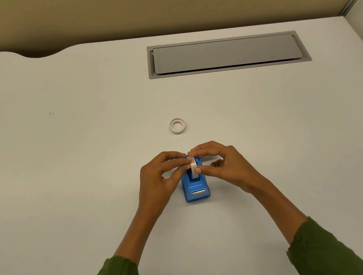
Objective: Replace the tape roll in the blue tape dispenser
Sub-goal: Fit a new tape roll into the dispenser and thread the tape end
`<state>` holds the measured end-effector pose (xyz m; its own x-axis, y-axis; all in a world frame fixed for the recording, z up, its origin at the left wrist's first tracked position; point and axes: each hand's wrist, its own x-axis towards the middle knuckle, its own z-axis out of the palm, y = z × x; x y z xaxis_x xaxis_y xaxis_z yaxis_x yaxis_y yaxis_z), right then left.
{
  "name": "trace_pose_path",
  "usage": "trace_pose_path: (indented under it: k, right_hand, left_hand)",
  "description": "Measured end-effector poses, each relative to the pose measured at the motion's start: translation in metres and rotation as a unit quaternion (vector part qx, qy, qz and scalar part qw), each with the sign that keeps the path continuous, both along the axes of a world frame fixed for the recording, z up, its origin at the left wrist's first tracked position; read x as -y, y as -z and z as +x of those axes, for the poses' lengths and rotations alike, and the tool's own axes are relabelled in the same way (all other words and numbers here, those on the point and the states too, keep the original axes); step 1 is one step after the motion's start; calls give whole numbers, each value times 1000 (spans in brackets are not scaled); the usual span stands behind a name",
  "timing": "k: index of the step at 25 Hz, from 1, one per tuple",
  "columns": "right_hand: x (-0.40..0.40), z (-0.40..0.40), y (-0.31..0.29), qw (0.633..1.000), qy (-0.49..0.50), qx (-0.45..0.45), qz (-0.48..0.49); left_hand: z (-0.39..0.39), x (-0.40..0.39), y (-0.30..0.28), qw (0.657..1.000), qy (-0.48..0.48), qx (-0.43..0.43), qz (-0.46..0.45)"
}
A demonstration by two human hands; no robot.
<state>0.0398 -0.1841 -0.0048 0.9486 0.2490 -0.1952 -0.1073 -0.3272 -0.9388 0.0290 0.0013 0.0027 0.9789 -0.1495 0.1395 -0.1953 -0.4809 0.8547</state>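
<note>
Both hands pinch tape roll [193,165] upright in blue tape dispenser [195,187], mid-desk [62,182]: left hand [158,177] and right hand [224,166] on its sides. Second roll [177,125] lies flat beyond, apart.

The tape dispenser [195,187] sits on the desk [62,182] near its middle, cutter end toward six o'clock. A tape roll [193,165] stands on edge in its slot, with the left hand [158,177] at nine o'clock and the right hand [224,166] at three o'clock, fingertips touching it. A second roll [177,126] lies flat at twelve o'clock, apart. The cable hatch [226,53] lies beyond, toward one o'clock.
</note>
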Motion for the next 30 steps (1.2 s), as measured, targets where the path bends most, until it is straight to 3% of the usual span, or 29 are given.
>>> trace_pose_path:
  k: [11,19,30]
  right_hand:
    - [-4,-3,-3,999,12,45,-28]
    - [-10,-5,-13,980,22,166,-109]
    - [-14,-1,-29,950,-29,205,-234]
  left_hand:
    - [-5,4,-9,998,18,15,66]
    - [-7,11,-8,999,5,-12,52]
    - [-11,19,-1,998,-44,-39,-6]
